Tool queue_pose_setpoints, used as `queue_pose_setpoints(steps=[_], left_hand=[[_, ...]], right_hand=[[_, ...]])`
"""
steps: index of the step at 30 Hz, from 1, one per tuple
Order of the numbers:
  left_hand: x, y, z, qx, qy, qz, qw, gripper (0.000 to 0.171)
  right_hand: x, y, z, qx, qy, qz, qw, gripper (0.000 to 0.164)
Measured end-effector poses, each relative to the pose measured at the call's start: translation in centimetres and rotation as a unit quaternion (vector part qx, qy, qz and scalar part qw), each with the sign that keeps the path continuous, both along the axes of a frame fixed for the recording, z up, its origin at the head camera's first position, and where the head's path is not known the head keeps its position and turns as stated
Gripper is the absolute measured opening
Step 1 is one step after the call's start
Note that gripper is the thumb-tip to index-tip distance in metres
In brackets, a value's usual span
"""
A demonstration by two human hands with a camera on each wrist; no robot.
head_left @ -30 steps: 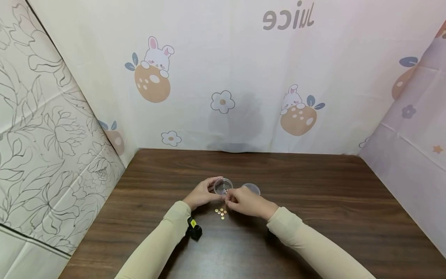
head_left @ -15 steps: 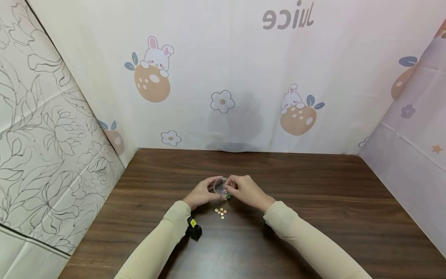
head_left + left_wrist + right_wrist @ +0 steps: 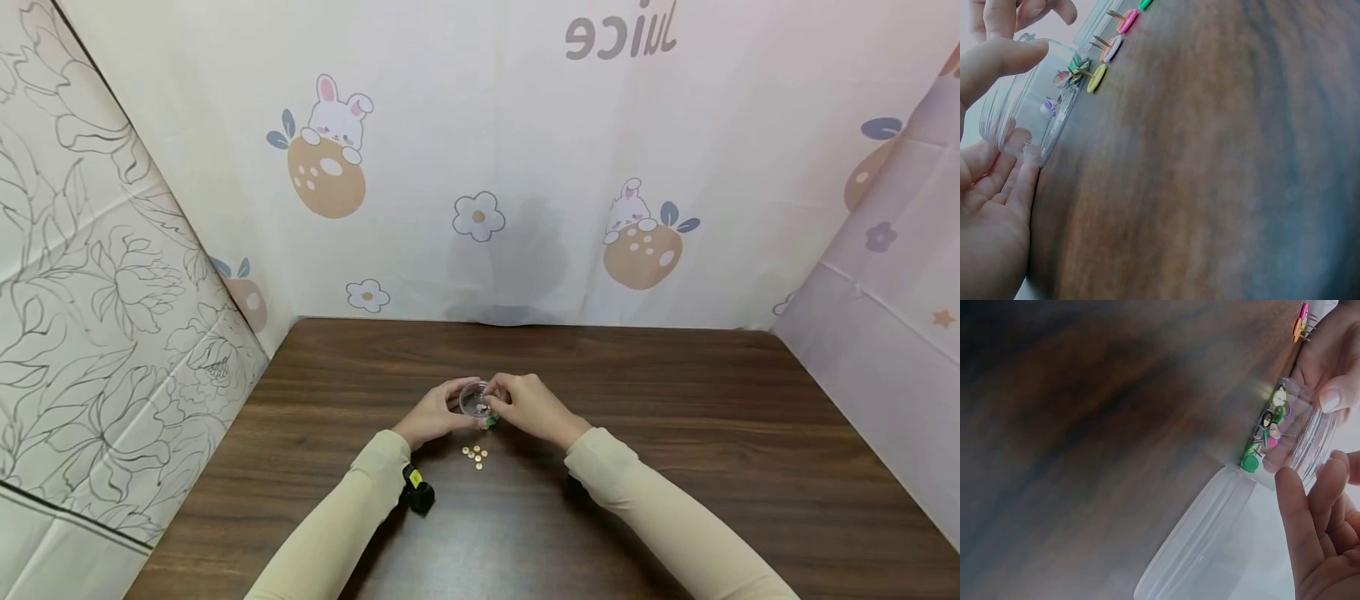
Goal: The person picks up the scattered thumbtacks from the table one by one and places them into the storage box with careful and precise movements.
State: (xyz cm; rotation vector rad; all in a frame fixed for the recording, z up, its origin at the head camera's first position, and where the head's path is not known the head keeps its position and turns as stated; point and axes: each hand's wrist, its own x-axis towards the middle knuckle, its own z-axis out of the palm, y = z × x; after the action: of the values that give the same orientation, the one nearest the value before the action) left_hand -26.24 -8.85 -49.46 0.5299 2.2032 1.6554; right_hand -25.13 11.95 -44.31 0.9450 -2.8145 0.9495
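Note:
My left hand grips a small clear plastic jar from its left side, thumb near the rim. The jar stands upright on the table and contains several coloured thumbtacks. Over its mouth is my right hand, with fingertips at or just inside the rim. Whether those fingers pinch a tack is hidden. In front of the jar, several loose thumbtacks lie on their heads, pins up; a yellow thumbtack and a pink thumbtack show in the left wrist view.
A clear lid lies on the table right beside the jar; my right hand covers it in the head view. A black device with a yellow patch is at my left wrist. Patterned cloth hangs behind the brown wooden table.
My right hand has moved from the jar's near side up over its mouth, uncovering green tacks in the jar and covering the lid. The left hand and jar have stayed put.

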Motion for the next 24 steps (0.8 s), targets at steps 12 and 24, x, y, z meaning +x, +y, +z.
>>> queue_pose_setpoints(steps=[12,24], left_hand=[[0.2,-0.1,0.2,-0.009,0.005,0.004,0.9999,0.075],[1.5,-0.1,3.1,0.006,0.019,-0.023,0.9996,0.073]], right_hand=[[1.2,0.4,0.4,0.007,0.000,0.058,0.998,0.007],[3.1,-0.5,0.1,0.093,-0.042,0.134,0.986,0.004]])
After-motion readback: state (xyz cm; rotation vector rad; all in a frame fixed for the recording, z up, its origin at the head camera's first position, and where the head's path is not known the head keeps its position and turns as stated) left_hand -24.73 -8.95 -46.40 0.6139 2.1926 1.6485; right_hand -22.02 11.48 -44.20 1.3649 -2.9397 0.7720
